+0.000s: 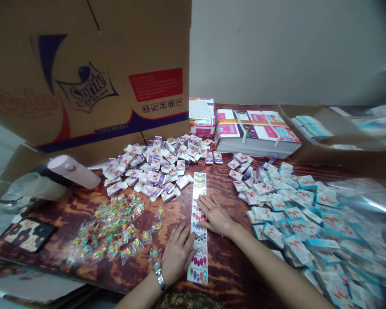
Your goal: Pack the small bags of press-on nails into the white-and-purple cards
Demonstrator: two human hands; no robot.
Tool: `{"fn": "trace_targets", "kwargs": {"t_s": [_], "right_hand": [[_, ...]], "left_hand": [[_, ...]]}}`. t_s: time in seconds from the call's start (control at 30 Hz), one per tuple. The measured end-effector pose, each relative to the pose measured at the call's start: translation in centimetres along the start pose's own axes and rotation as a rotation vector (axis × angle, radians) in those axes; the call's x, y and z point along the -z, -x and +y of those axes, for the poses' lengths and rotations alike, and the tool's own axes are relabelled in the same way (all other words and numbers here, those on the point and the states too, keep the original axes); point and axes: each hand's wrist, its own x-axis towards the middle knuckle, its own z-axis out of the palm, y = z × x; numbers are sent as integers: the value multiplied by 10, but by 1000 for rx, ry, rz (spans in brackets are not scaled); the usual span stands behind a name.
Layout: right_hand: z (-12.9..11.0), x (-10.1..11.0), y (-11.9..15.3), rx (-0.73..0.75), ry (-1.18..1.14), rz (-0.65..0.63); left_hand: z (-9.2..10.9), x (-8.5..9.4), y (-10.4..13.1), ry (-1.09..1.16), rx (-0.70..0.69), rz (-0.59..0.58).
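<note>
A patterned brown table (230,268) supports a printed strip (200,261), the landmark for all places given here. Beyond it to the left stands a large carton (154,47), cut off by the frame; beyond it to the right lies a wrapped bundle (260,146). Blue-and-white boxes (305,196) spread to its right, blurring toward the frame edge; purple-and-white boxes (154,162) are heaped beyond and left, with candy packets (116,214) nearer on its left. The strip lies flat, its long axis running away from the wearer, between the forearms. The right hand (215,214) is open, palm down, with extended fingers across its middle; the left hand (177,254), also open, is nearer its close end, fingers at the left edge. Neither visibly grips anything. The fingers hide parts of the printed rows, and whether either palm presses down cannot be told. A wristwatch (158,274) circles the left wrist.
</note>
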Motion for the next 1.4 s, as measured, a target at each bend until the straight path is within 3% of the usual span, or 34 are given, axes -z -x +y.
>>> {"fn": "trace_targets", "kwargs": {"t_s": [0.33,0.53,0.63,0.77,0.87,0.93,1.03,1.1,1.27,1.4], "right_hand": [[-5,-7,6,-40,44,54],[-14,-3,8,-51,-60,157],[-26,21,9,-65,-168,167],[-47,77,14,-60,-390,151],[-55,110,12,-54,-478,208],[-55,119,8,-87,-456,295],[-56,113,6,-82,-364,397],[-64,104,10,6,-301,389],[-90,78,29,207,-166,103],[-90,71,32,154,-228,-4]], "left_hand": [[-3,-2,1,23,5,-21],[-4,6,-4,209,77,-16],[-7,19,-18,343,150,78],[-11,44,-43,473,142,192],[-9,55,-57,686,174,132],[-6,55,-60,886,248,67],[-3,47,-60,1210,386,13],[-1,41,-59,1418,496,23],[-1,40,-61,1787,696,167],[-1,47,-60,1883,753,99]]}}
